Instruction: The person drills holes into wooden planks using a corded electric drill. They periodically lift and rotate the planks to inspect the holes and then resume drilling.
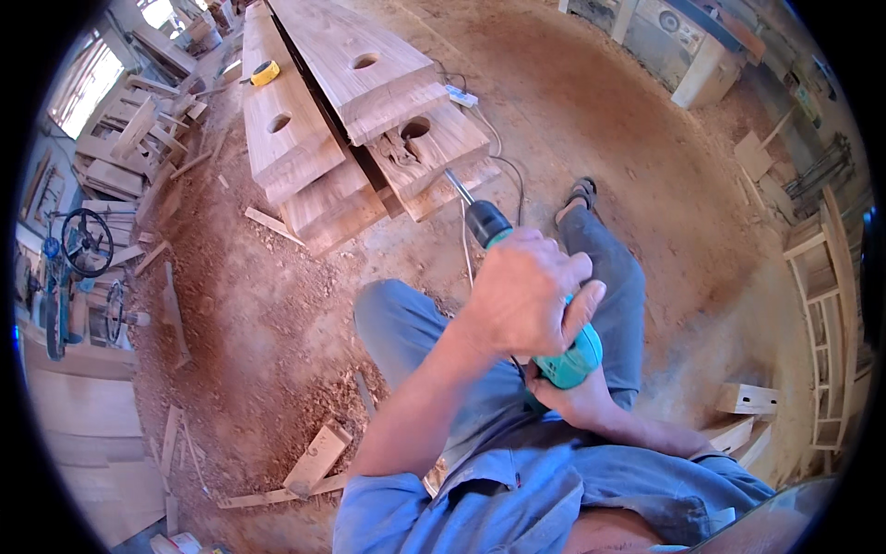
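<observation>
A teal and black power drill [583, 355] is held between my two hands, pointing away from me. My left hand [526, 291] wraps over the top of its body, behind the black chuck. Lower down, my right hand [574, 395] is closed around the handle, its fingers partly hidden by the drill. A metal bit [459, 187] sticks out of the chuck near the end of a stacked wooden plank [452, 148]; I cannot tell whether it touches. This plank has a round hole and a rough, split patch beside it. Another thick plank [378, 37] with a hole lies on top.
A second plank stack [291, 152] stands to the left across a narrow gap, with a yellow tape measure [266, 73] on it. A cable [522, 180] runs over the dusty floor. Wood offcuts [318, 454] lie near my left; a machine with handwheels [88, 242] stands far left.
</observation>
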Action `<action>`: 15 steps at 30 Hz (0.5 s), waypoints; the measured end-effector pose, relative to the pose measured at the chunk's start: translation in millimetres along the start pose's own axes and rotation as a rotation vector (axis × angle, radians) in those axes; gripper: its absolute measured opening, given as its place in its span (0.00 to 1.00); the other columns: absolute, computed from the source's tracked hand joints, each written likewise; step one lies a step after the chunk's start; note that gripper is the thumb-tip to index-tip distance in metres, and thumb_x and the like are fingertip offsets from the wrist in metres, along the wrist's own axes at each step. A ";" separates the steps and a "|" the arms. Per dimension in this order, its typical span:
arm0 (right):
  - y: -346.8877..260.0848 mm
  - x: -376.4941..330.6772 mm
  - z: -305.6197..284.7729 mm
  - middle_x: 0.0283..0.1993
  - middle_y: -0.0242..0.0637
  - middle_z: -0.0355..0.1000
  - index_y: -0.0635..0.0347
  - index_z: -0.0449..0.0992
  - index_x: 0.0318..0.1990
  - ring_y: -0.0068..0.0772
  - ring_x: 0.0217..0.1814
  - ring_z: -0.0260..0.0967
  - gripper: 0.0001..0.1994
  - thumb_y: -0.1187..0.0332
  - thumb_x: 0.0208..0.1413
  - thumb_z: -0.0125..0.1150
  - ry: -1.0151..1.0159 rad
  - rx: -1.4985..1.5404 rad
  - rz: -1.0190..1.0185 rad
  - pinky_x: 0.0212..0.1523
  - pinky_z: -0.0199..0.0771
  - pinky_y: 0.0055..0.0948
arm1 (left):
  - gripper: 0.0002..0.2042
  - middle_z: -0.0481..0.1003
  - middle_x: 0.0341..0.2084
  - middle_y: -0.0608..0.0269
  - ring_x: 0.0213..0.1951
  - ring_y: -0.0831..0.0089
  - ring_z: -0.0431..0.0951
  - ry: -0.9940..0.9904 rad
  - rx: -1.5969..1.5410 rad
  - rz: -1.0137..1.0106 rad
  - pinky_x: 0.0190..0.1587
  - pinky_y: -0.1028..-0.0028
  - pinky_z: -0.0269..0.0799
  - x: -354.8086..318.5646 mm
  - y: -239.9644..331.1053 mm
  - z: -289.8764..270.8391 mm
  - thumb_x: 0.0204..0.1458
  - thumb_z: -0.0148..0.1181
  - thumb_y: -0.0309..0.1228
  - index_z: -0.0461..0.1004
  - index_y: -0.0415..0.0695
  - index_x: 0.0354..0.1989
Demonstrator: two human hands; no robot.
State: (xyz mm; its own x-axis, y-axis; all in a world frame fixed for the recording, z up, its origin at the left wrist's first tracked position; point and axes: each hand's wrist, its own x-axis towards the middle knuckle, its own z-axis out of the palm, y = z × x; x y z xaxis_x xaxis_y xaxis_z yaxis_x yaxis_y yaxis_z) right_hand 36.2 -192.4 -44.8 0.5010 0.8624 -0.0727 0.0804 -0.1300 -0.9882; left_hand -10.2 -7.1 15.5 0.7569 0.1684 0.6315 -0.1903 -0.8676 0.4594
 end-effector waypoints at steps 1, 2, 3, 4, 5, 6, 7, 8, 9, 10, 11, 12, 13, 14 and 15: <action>-3.6 0.0 0.3 0.39 0.31 0.77 0.60 0.77 0.43 0.25 0.41 0.75 0.11 0.77 0.51 0.67 -0.019 0.104 0.028 0.44 0.75 0.32 | 0.11 0.72 0.17 0.54 0.26 0.50 0.76 -0.004 -0.007 0.002 0.34 0.56 0.70 -0.4 1.1 -0.4 0.53 0.64 0.38 0.76 0.45 0.25; 0.0 5.1 1.2 0.40 0.31 0.77 0.60 0.77 0.43 0.25 0.42 0.75 0.11 0.77 0.51 0.67 -0.047 0.104 0.047 0.44 0.75 0.32 | 0.11 0.72 0.18 0.53 0.27 0.50 0.76 -0.005 0.016 -0.002 0.34 0.56 0.70 1.1 -6.1 -0.6 0.53 0.64 0.38 0.75 0.45 0.25; 5.4 14.9 3.3 0.40 0.31 0.77 0.60 0.77 0.43 0.25 0.42 0.76 0.11 0.77 0.51 0.67 -0.079 0.107 0.072 0.44 0.75 0.32 | 0.11 0.72 0.18 0.53 0.27 0.50 0.76 -0.011 0.040 -0.013 0.34 0.55 0.70 3.5 -17.6 -3.1 0.53 0.64 0.37 0.75 0.45 0.25; 11.3 22.6 4.6 0.41 0.31 0.78 0.60 0.77 0.43 0.26 0.42 0.76 0.11 0.77 0.51 0.67 -0.110 0.111 0.097 0.44 0.75 0.32 | 0.11 0.72 0.18 0.53 0.27 0.50 0.76 -0.017 0.063 -0.023 0.34 0.55 0.70 3.5 -22.5 -3.8 0.53 0.64 0.37 0.75 0.45 0.25; 15.0 28.5 4.6 0.41 0.31 0.78 0.60 0.77 0.44 0.26 0.42 0.77 0.12 0.77 0.52 0.66 -0.133 0.096 0.144 0.44 0.76 0.32 | 0.11 0.72 0.18 0.53 0.27 0.50 0.76 -0.013 0.060 -0.023 0.34 0.55 0.70 4.0 -21.0 -4.3 0.53 0.64 0.37 0.75 0.45 0.24; 12.9 24.0 4.2 0.41 0.31 0.78 0.60 0.77 0.44 0.26 0.42 0.77 0.12 0.76 0.52 0.67 -0.101 0.090 0.103 0.44 0.76 0.32 | 0.11 0.72 0.18 0.53 0.27 0.50 0.76 -0.008 0.057 -0.022 0.34 0.55 0.70 4.5 -18.6 -4.9 0.53 0.64 0.37 0.75 0.44 0.24; 9.6 16.0 3.8 0.41 0.31 0.79 0.60 0.77 0.45 0.26 0.42 0.77 0.12 0.76 0.52 0.67 -0.070 0.085 0.061 0.44 0.76 0.32 | 0.11 0.72 0.18 0.52 0.27 0.50 0.76 -0.003 0.054 -0.022 0.34 0.55 0.70 4.9 -15.8 -5.5 0.53 0.64 0.37 0.75 0.44 0.24; 9.6 8.2 2.8 0.40 0.32 0.79 0.60 0.78 0.45 0.25 0.42 0.77 0.12 0.76 0.52 0.67 -0.037 0.077 0.026 0.44 0.76 0.32 | 0.11 0.72 0.18 0.52 0.27 0.50 0.76 -0.013 0.032 -0.020 0.34 0.55 0.70 2.7 -10.6 -3.4 0.53 0.64 0.36 0.75 0.44 0.24; 12.9 3.1 -2.2 0.41 0.32 0.79 0.60 0.78 0.46 0.26 0.43 0.77 0.12 0.75 0.52 0.67 -0.065 0.052 0.043 0.44 0.76 0.32 | 0.11 0.73 0.18 0.51 0.27 0.50 0.76 -0.023 0.010 -0.018 0.33 0.54 0.70 0.2 -3.7 -0.5 0.53 0.63 0.36 0.75 0.44 0.24; 14.2 2.7 -1.4 0.41 0.32 0.79 0.60 0.78 0.46 0.26 0.43 0.77 0.12 0.75 0.52 0.67 -0.052 0.006 0.008 0.44 0.76 0.32 | 0.11 0.73 0.18 0.51 0.27 0.49 0.76 -0.033 -0.013 -0.017 0.33 0.54 0.70 -1.6 0.2 2.0 0.53 0.63 0.36 0.75 0.44 0.24; 16.0 4.8 0.5 0.41 0.33 0.79 0.60 0.78 0.46 0.27 0.43 0.77 0.12 0.75 0.52 0.67 -0.037 -0.039 -0.028 0.44 0.76 0.32 | 0.11 0.73 0.18 0.51 0.27 0.50 0.76 -0.024 -0.001 0.000 0.33 0.54 0.70 -0.9 -4.1 3.2 0.54 0.63 0.36 0.75 0.44 0.24; 17.4 6.6 3.6 0.42 0.33 0.79 0.60 0.78 0.46 0.27 0.43 0.77 0.13 0.75 0.52 0.67 -0.028 -0.084 -0.062 0.45 0.77 0.33 | 0.11 0.73 0.18 0.51 0.27 0.50 0.76 -0.014 0.013 0.009 0.34 0.55 0.70 -0.7 -12.9 1.5 0.54 0.63 0.36 0.75 0.44 0.25; 19.5 14.3 7.9 0.42 0.34 0.79 0.60 0.78 0.46 0.28 0.43 0.77 0.13 0.75 0.52 0.67 -0.059 -0.022 0.008 0.45 0.77 0.33 | 0.10 0.73 0.18 0.51 0.27 0.50 0.76 -0.005 0.027 0.019 0.34 0.55 0.70 -0.6 -19.6 -0.2 0.54 0.63 0.36 0.76 0.44 0.25; 20.3 27.0 12.3 0.42 0.34 0.79 0.60 0.78 0.46 0.28 0.43 0.78 0.13 0.75 0.52 0.67 -0.086 0.039 0.073 0.45 0.77 0.33 | 0.10 0.72 0.18 0.52 0.27 0.50 0.76 -0.006 0.035 0.001 0.34 0.55 0.70 1.4 -23.2 -2.4 0.54 0.63 0.36 0.76 0.44 0.25; 20.5 32.3 13.8 0.42 0.34 0.79 0.60 0.78 0.46 0.29 0.44 0.78 0.13 0.76 0.53 0.67 -0.112 0.101 0.138 0.46 0.77 0.34 | 0.10 0.72 0.18 0.52 0.27 0.51 0.76 -0.007 0.044 -0.017 0.34 0.55 0.70 3.3 -26.1 -4.3 0.54 0.63 0.36 0.76 0.44 0.25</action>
State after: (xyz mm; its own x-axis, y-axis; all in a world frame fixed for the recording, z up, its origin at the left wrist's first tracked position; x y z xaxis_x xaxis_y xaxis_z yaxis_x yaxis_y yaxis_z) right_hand 42.2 -160.5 -69.3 0.4018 0.8896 -0.2175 -0.0721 -0.2060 -0.9759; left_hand -5.5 18.1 8.3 0.7642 0.1802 0.6193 -0.1501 -0.8842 0.4424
